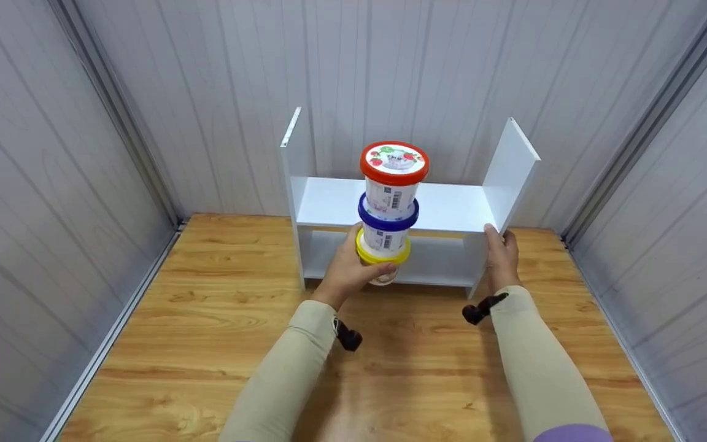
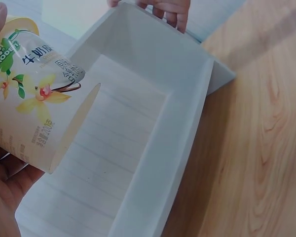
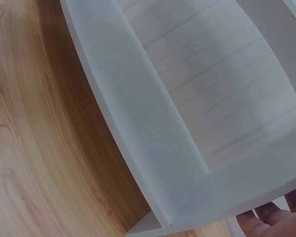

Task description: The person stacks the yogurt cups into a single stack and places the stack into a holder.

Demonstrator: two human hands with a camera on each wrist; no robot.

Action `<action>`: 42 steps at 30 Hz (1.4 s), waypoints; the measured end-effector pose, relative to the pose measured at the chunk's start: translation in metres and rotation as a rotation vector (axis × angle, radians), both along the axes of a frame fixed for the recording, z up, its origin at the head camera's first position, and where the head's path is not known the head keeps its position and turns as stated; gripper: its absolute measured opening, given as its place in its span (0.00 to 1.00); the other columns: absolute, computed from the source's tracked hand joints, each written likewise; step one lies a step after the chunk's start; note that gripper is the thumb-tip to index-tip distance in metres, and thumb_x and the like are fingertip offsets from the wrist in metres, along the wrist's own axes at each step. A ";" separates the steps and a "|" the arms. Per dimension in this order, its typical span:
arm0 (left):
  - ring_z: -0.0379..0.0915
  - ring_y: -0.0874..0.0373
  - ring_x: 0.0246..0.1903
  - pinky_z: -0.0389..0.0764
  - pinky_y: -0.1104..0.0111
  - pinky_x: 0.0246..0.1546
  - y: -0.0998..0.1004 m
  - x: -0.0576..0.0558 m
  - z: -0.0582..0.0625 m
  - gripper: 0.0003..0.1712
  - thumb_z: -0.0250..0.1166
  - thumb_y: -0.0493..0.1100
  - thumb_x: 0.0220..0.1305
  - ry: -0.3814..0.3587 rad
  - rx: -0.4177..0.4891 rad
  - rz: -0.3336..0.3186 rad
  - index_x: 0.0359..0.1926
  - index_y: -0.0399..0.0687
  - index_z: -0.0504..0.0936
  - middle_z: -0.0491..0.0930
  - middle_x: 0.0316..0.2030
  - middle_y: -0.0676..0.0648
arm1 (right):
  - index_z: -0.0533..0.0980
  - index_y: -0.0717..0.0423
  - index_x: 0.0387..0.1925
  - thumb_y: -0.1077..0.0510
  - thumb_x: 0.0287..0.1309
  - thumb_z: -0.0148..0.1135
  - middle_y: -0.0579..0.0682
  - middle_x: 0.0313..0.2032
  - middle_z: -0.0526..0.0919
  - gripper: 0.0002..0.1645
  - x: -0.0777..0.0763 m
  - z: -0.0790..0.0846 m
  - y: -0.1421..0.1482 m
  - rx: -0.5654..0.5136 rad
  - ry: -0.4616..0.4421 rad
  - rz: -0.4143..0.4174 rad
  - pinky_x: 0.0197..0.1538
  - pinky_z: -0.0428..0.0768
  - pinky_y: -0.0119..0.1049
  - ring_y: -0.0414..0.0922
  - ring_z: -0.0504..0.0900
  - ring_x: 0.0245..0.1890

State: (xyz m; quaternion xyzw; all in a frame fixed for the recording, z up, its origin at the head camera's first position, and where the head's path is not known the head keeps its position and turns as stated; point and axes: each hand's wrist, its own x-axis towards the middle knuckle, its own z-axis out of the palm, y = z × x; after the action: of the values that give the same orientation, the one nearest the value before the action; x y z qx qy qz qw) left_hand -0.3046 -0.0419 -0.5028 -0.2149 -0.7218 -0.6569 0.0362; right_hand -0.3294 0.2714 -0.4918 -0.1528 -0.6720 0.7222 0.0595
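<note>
My left hand (image 1: 348,271) grips the lowest of three stacked paper tubs, the yellow-lidded tub (image 2: 32,98), whose side shows a printed flower and leaf. On it sits a blue-lidded tub (image 1: 386,239), and a red-lidded tub (image 1: 392,195) with strawberries on its lid tops the stack. The stack is held in front of a small white shelf (image 1: 452,205), hiding part of its middle. My right hand (image 1: 502,258) holds the front edge of the shelf's right side panel (image 1: 510,175), with fingers (image 3: 271,213) on the panel's outer side.
The white shelf stands on a wood-grain surface (image 1: 218,307), close to the pale back wall (image 1: 237,104). It has an upper board, a lower board (image 1: 433,261) and a left side panel (image 1: 295,166) rising above the upper board. Side walls enclose the surface left and right.
</note>
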 end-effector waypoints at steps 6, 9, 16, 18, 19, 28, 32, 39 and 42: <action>0.75 0.55 0.57 0.75 0.53 0.62 0.000 -0.001 0.008 0.57 0.84 0.58 0.44 -0.008 -0.005 0.002 0.72 0.66 0.60 0.76 0.60 0.55 | 0.40 0.40 0.81 0.29 0.67 0.51 0.50 0.79 0.49 0.53 -0.009 -0.009 0.004 0.041 -0.020 -0.007 0.76 0.55 0.51 0.50 0.54 0.76; 0.75 0.56 0.57 0.74 0.53 0.63 0.000 -0.001 0.013 0.58 0.83 0.61 0.43 -0.025 -0.019 0.013 0.72 0.68 0.60 0.76 0.60 0.57 | 0.41 0.41 0.81 0.31 0.68 0.51 0.51 0.79 0.50 0.52 -0.006 -0.008 0.002 0.030 -0.002 -0.003 0.76 0.55 0.51 0.51 0.54 0.76; 0.76 0.57 0.56 0.76 0.55 0.62 0.002 -0.002 0.025 0.56 0.82 0.63 0.43 0.025 -0.030 0.024 0.71 0.69 0.60 0.77 0.58 0.58 | 0.41 0.46 0.81 0.36 0.71 0.50 0.53 0.78 0.49 0.49 0.009 0.007 -0.005 0.013 0.009 0.009 0.76 0.54 0.51 0.52 0.53 0.76; 0.76 0.58 0.55 0.76 0.56 0.61 0.002 -0.003 0.028 0.56 0.82 0.63 0.44 0.047 -0.037 0.026 0.71 0.68 0.60 0.77 0.58 0.58 | 0.42 0.47 0.81 0.36 0.70 0.50 0.54 0.78 0.50 0.49 0.009 0.006 -0.005 0.012 0.015 0.004 0.76 0.54 0.50 0.52 0.54 0.76; 0.76 0.58 0.55 0.76 0.56 0.61 0.001 -0.003 0.030 0.56 0.82 0.62 0.44 0.051 -0.040 0.026 0.71 0.67 0.60 0.77 0.57 0.58 | 0.42 0.47 0.81 0.36 0.70 0.50 0.54 0.78 0.50 0.49 0.006 0.002 -0.004 0.010 0.018 0.002 0.76 0.55 0.50 0.52 0.54 0.75; 0.76 0.59 0.54 0.76 0.57 0.61 0.004 -0.005 0.041 0.55 0.81 0.60 0.47 0.090 -0.083 0.041 0.72 0.63 0.60 0.77 0.57 0.57 | 0.43 0.43 0.81 0.30 0.67 0.50 0.52 0.78 0.52 0.51 -0.004 -0.014 0.004 0.046 0.000 -0.021 0.76 0.56 0.51 0.51 0.56 0.75; 0.76 0.58 0.54 0.77 0.57 0.60 0.005 -0.007 0.046 0.56 0.81 0.62 0.46 0.103 -0.094 0.054 0.71 0.64 0.60 0.77 0.57 0.58 | 0.43 0.42 0.81 0.29 0.66 0.51 0.52 0.78 0.52 0.52 -0.003 -0.014 0.004 0.054 -0.013 -0.022 0.75 0.58 0.52 0.52 0.56 0.75; 0.76 0.59 0.53 0.78 0.57 0.59 0.004 -0.010 0.056 0.56 0.81 0.63 0.45 0.105 -0.118 0.083 0.71 0.67 0.60 0.77 0.57 0.60 | 0.41 0.42 0.81 0.28 0.66 0.51 0.52 0.78 0.50 0.54 0.000 -0.013 0.002 0.052 -0.011 -0.014 0.75 0.57 0.52 0.51 0.56 0.75; 0.77 0.60 0.53 0.78 0.57 0.59 0.004 -0.012 0.062 0.55 0.81 0.62 0.46 0.124 -0.130 0.090 0.71 0.65 0.60 0.78 0.56 0.59 | 0.41 0.43 0.81 0.28 0.66 0.50 0.52 0.78 0.51 0.54 0.001 -0.013 0.002 0.045 -0.016 -0.018 0.75 0.58 0.53 0.51 0.56 0.75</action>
State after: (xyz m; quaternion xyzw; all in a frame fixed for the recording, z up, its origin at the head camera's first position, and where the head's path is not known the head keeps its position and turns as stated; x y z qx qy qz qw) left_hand -0.3166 -0.0381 -0.4411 -0.2241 -0.7684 -0.5916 0.0963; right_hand -0.3288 0.2734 -0.5044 -0.1634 -0.6871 0.7050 0.0641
